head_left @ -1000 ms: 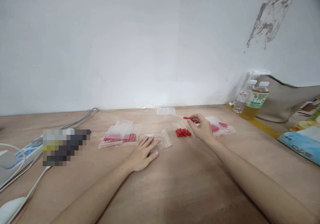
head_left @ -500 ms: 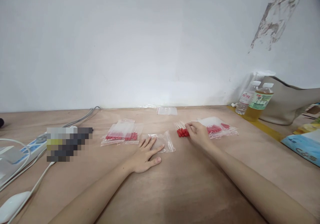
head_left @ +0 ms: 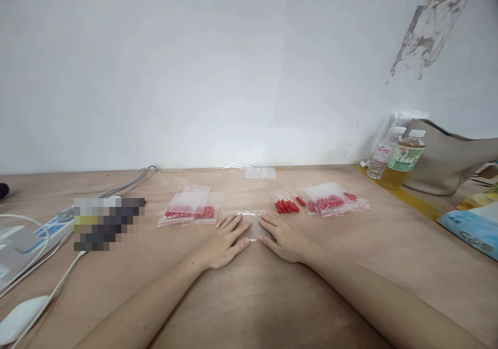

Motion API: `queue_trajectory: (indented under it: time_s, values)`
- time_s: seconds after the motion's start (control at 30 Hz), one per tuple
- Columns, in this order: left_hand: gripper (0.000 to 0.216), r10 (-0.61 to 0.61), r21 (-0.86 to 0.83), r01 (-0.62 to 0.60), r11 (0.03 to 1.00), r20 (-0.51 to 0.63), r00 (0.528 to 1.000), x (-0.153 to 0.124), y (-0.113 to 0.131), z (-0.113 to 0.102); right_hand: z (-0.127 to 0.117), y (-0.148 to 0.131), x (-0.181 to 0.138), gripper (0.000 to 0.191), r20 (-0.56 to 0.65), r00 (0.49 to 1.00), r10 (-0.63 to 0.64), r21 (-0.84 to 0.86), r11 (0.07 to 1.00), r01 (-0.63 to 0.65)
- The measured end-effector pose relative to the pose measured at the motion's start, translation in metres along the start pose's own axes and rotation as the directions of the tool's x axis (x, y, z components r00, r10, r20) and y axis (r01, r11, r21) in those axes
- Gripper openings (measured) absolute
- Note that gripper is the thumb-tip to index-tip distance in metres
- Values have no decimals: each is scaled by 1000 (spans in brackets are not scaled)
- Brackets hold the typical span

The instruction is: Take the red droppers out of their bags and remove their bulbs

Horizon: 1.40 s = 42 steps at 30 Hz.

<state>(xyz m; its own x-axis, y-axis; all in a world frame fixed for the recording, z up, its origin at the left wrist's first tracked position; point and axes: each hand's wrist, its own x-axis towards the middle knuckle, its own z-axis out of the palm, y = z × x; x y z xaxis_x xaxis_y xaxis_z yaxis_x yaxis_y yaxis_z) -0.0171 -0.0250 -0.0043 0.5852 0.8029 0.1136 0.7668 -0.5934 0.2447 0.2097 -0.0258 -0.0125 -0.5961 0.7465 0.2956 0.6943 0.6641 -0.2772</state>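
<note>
my left hand (head_left: 225, 242) lies palm down on the wooden table (head_left: 249, 307), fingers stretched out and a little apart, gripping nothing; its fingertips rest on the left part of a small clear zip bag (head_left: 253, 223). my right hand (head_left: 284, 239) lies the same way, flat and unclenched, its fingers on the right part of that bag. the two thumbs point toward each other at the bag's near edge, close but apart. the clear zip bag lies flat at the middle of the table, between and partly under both hands; whether it holds anything cannot be told. just beyond my right hand, a short row of loose red-tipped sticks (head_left: 286, 205) lies side by side, red ends toward me, with one stick set slightly off to the right. right of these sits a pile of filled bags (head_left: 332, 199) with red tips showing through the plastic. left of the clear bag, and farther off, a second pile of filled bags (head_left: 189, 207) lies on the table. an empty flat bag (head_left: 260, 172) rests at the far edge near the white wall (head_left: 194, 69). at far right stand a pale water bottle (head_left: 383, 152) and a bottle of amber drink (head_left: 404, 157), touching or nearly so, beside a beige bag (head_left: 447, 157). at near left lie a power strip (head_left: 46, 229) and a white mouse (head_left: 19, 320).
</note>
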Motion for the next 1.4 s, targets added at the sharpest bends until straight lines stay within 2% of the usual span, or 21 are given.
queue_trajectory:
  time_s: [0.1, 0.17, 0.27, 0.4, 0.47, 0.53, 0.63, 0.67, 0.73, 0.8, 0.87, 0.9, 0.93, 0.97, 1.0, 1.03, 1.07, 1.13, 1.27, 1.4]
  values:
    - [39, -65, -72, 51, 996, -211, 975, 8, -6, -2, 2, 1, -1, 44, -21, 996, -86, 65, 994, 87]
    - [31, -81, -110, 53, 992, -270, 959, 13, -11, -5, 4, 2, -1, 39, -36, 990, -135, 94, 986, 138]
    - [26, -151, -192, 104, 976, -246, 957, 16, -17, -8, 7, 3, -1, 35, -120, 984, -134, 109, 983, 147]
    - [27, -259, -277, 214, 937, -138, 956, 15, -20, -11, 8, 3, 0, 31, -241, 966, -97, 99, 987, 124]
    - [25, -296, -277, 243, 930, -168, 940, 15, -25, -18, 8, 3, 0, 29, -280, 955, -99, 84, 988, 127]
    - [26, -393, -264, 321, 909, -293, 871, 17, -37, -32, 8, 2, 0, 28, -305, 947, -100, 64, 990, 125]
    - [32, -538, -216, 504, 836, -500, 679, 16, -71, -60, 8, 1, -1, 27, -314, 944, -102, 42, 992, 121]
    - [34, -562, -188, 556, 809, -524, 640, 14, -83, -69, 8, 1, -2, 27, -315, 943, -104, 39, 992, 122]
    - [37, -607, -106, 661, 743, -522, 599, 11, -105, -83, 8, 1, -1, 26, -314, 944, -106, 38, 992, 124]
    - [38, -626, -68, 699, 712, -512, 588, 7, -117, -89, 8, 1, -1, 25, -316, 943, -102, 38, 992, 120]
    - [35, -536, 39, 686, 727, -592, 602, 1, -115, -88, 8, 2, -1, 25, -320, 943, -94, 40, 993, 113]
    - [32, -428, 137, 638, 757, -634, 644, -2, -109, -86, 8, 2, -1, 25, -325, 941, -93, 43, 993, 113]
    - [27, -278, 268, 546, 793, -639, 717, -6, -102, -83, 8, 2, -1, 25, -328, 940, -95, 47, 992, 116]
    - [22, -103, 406, 397, 823, -582, 807, -11, -94, -80, 7, 2, -1, 24, -330, 939, -100, 49, 991, 122]
    - [18, 70, 516, 191, 835, -445, 893, -16, -86, -77, 7, 2, -1, 23, -331, 938, -105, 50, 990, 129]
    - [15, 209, 575, -12, 818, -277, 938, -21, -79, -74, 7, 2, -1, 23, -332, 937, -109, 48, 990, 133]
    - [15, 292, 605, -142, 784, -157, 943, -27, -73, -71, 7, 1, -2, 23, -333, 936, -112, 45, 990, 134]
    - [17, 348, 649, -228, 726, -60, 936, -34, -68, -66, 7, 1, -2, 23, -331, 938, -105, 38, 992, 124]
    - [22, 319, 707, -190, 681, -53, 946, -35, -73, -60, 8, 1, -2, 24, -322, 942, -94, 35, 993, 111]
    - [22, 264, 638, -181, 748, -37, 964, -21, -82, -55, 8, 1, -2, 23, -333, 937, -103, 36, 992, 121]
